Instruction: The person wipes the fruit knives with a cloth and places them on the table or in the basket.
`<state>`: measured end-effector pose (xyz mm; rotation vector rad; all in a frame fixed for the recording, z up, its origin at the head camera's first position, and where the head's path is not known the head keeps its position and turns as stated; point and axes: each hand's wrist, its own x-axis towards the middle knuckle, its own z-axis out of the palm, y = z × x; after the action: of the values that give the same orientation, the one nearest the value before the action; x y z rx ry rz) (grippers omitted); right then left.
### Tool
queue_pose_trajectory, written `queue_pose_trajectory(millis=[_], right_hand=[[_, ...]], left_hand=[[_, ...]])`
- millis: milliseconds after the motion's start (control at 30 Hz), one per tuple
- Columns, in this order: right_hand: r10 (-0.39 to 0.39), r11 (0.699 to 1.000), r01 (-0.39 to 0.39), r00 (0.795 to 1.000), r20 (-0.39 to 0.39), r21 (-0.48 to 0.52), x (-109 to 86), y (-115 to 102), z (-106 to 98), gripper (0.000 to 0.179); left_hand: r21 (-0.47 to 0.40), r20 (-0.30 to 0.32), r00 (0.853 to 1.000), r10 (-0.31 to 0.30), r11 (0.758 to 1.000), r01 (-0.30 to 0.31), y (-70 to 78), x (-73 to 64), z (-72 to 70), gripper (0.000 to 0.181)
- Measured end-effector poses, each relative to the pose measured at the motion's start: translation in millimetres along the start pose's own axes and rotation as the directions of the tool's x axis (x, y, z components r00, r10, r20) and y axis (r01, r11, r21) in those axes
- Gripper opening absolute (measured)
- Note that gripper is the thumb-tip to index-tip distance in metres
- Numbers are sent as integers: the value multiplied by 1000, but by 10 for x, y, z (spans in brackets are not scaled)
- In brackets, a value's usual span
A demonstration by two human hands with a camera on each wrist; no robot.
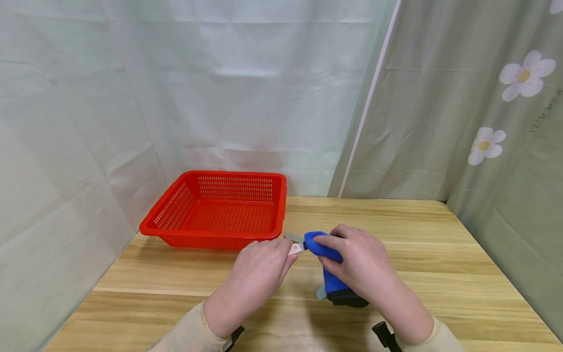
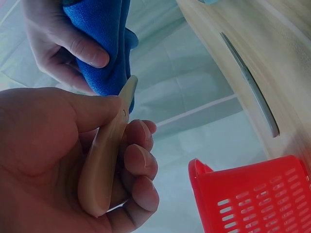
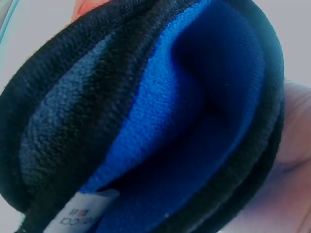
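Note:
My left hand (image 1: 263, 266) grips a knife by its pale, smooth handle (image 2: 101, 167), thumb along the top and fingers curled underneath. A short stretch of metal blade (image 2: 129, 91) shows at the handle's end; the rest is hidden in a blue cloth (image 1: 333, 279) with black edging. Fingers and thumb of my right hand (image 1: 358, 259) pinch the folded cloth around the blade. Loose folds of cloth hang below that hand. Seen close up in the right wrist view, the cloth (image 3: 160, 111) opens into a deep blue fold with a white label (image 3: 82, 213).
A red plastic basket (image 1: 215, 240) with slotted sides stands at the back left of the wooden table (image 1: 422, 274). Beside it lies a slender grey object (image 2: 252, 90). A pale bluish item (image 1: 321, 292) shows beside the hanging cloth. Curtains (image 1: 272, 98) enclose the table.

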<state>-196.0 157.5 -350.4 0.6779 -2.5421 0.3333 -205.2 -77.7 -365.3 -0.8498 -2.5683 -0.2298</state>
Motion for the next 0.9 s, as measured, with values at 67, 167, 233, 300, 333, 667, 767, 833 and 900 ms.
queue_pose_trajectory(millis=[67,167,233,300,333,667,767,833,900], right_hand=[[15,1000,-15,1000,4,-1,2,19,-4,38],[35,999,-35,999,11,-1,4,46,-12,39],[44,999,-44,999,15,-4,7,63,-16,38],[53,999,-53,998,17,-4,9,81,-19,38],[59,998,-59,998,19,-6,10,90,-21,38],[126,992,-125,990,57,-21,25,166,-42,37],[142,990,-141,988,63,-21,25,189,-48,36],[151,989,-150,986,65,-17,25,202,-52,36],[159,987,-158,985,68,-15,24,214,-60,36]], left_hand=[[6,-7,1000,4,1000,-4,-2,1,5,23],[12,-17,1000,8,1000,-8,-5,5,10,23],[13,-18,1000,7,1000,-7,-5,6,9,23],[14,-18,1000,7,1000,-6,-5,8,6,22],[15,-18,1000,6,1000,-6,-5,8,5,22],[25,-34,999,0,1000,1,-7,4,7,23],[20,-24,1000,-10,1000,11,-3,7,4,24],[17,-18,1000,-15,1000,15,0,9,0,24],[16,-16,1000,-17,1000,17,4,10,-5,25]])
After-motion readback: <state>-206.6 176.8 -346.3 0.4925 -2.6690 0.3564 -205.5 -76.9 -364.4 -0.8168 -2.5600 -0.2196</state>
